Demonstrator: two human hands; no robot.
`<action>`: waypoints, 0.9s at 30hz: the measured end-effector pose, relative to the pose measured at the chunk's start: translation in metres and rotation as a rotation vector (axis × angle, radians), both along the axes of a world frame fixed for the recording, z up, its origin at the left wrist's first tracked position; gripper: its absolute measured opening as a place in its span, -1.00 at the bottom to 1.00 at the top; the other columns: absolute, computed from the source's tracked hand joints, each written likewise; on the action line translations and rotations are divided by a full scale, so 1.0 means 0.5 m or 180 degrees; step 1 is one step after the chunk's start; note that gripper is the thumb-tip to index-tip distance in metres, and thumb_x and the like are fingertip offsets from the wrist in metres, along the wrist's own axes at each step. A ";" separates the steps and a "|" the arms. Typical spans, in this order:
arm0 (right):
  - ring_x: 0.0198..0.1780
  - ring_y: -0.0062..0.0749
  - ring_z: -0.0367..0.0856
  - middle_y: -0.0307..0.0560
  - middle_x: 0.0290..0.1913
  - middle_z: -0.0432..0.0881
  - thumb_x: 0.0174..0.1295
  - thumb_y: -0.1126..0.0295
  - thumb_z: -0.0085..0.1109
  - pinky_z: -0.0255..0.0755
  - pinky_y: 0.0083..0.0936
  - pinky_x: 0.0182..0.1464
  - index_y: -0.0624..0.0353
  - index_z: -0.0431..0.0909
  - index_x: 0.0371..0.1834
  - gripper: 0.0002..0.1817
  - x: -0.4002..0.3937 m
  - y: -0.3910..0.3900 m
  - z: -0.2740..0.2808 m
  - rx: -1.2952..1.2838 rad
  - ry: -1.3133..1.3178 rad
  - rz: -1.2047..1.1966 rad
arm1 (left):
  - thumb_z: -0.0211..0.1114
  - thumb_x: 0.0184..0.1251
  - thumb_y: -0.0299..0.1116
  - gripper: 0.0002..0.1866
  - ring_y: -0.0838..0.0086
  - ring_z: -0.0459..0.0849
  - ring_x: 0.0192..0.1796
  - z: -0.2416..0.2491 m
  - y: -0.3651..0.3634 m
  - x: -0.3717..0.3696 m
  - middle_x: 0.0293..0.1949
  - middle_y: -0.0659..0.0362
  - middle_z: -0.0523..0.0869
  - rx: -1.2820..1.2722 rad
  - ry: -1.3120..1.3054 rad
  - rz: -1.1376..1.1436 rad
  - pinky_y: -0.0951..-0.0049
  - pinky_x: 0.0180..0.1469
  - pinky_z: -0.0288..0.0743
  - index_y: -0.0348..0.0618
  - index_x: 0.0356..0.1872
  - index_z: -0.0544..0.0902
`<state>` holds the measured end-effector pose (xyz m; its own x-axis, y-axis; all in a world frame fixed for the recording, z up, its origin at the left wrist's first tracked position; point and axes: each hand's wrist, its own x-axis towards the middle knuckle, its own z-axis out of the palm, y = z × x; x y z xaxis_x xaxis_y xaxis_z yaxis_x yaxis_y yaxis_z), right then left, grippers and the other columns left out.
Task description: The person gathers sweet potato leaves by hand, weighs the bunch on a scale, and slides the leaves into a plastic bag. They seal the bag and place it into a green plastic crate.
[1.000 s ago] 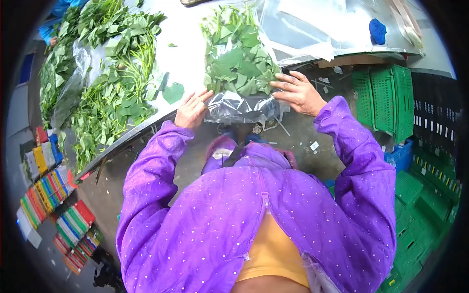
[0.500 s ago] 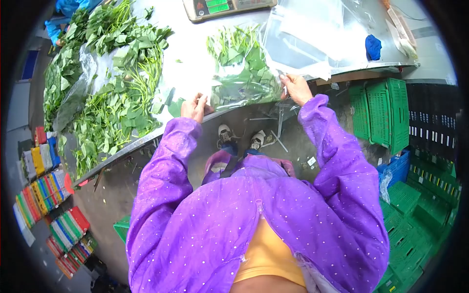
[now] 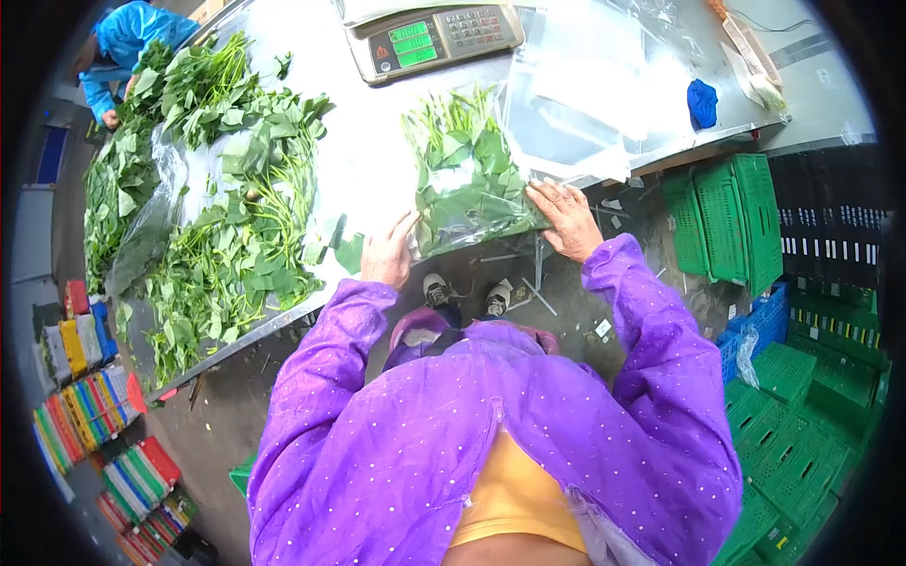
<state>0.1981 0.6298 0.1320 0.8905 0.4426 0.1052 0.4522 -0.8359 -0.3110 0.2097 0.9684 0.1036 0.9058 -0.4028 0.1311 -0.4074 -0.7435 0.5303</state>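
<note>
A clear plastic bag of leafy greens (image 3: 469,184) lies at the table's front edge, stems pointing away from me and leaves towards me. My left hand (image 3: 390,251) is at its lower left corner, fingers closed along the edge. At the lower right corner my right hand (image 3: 566,219) grips the bag, its fingers folded over the plastic. The undersides of both hands are hidden. To the left, a large heap of loose leafy greens (image 3: 250,259) covers the table, with a crumpled clear plastic sheet (image 3: 151,226) in it.
A digital scale (image 3: 429,42) stands behind the bag. Flat clear bags (image 3: 576,104) and a blue crumpled cloth (image 3: 701,104) lie to the right. Green crates (image 3: 727,226) stand on the floor at right. A co-worker in a blue sleeve (image 3: 142,38) is at far left.
The right hand has shifted from pinching the bag's corner to laying its fingers over the edge. The left hand has moved in against the bag's side. The view has tilted up slightly.
</note>
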 end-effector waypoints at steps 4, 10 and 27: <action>0.17 -0.38 0.41 -0.15 0.05 0.52 -0.22 0.50 0.21 0.02 -0.15 0.28 0.02 0.44 0.09 -0.38 0.057 0.038 0.048 0.0298 -0.0375 0.0066 | 0.33 -0.13 -0.49 -0.27 0.04 0.38 0.15 0.012 0.033 0.017 0.14 0.02 0.43 -0.0433 0.0631 0.0039 0.11 0.16 0.25 0.05 0.21 0.34; -0.23 -0.31 0.57 -0.11 -0.33 0.64 -0.11 0.37 0.29 0.31 -0.28 0.06 0.09 0.58 -0.17 -0.65 0.187 0.155 0.302 0.0671 -0.0840 0.0268 | 0.32 -0.03 -0.49 -0.59 0.08 0.23 0.31 0.058 0.072 0.090 0.26 -0.05 0.29 -0.1742 -0.0685 0.0328 0.18 0.28 0.13 -0.13 -0.06 0.53; -0.30 -0.45 0.59 -0.04 -0.34 0.60 0.25 0.42 0.03 0.46 -0.58 -0.22 0.41 0.47 -0.13 -0.75 0.144 0.130 0.009 0.2977 0.0946 -0.2139 | 0.24 0.18 -0.40 -0.41 0.17 0.32 0.24 -0.057 0.145 0.155 0.19 -0.09 0.33 -0.3381 0.1516 0.1753 0.27 0.23 0.21 -0.23 0.21 0.20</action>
<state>0.2702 0.6949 0.1363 0.9589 -0.2613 -0.1108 -0.1830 -0.2708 -0.9451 0.2872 1.0408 0.0751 0.9643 0.1393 -0.2250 0.2088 0.1219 0.9703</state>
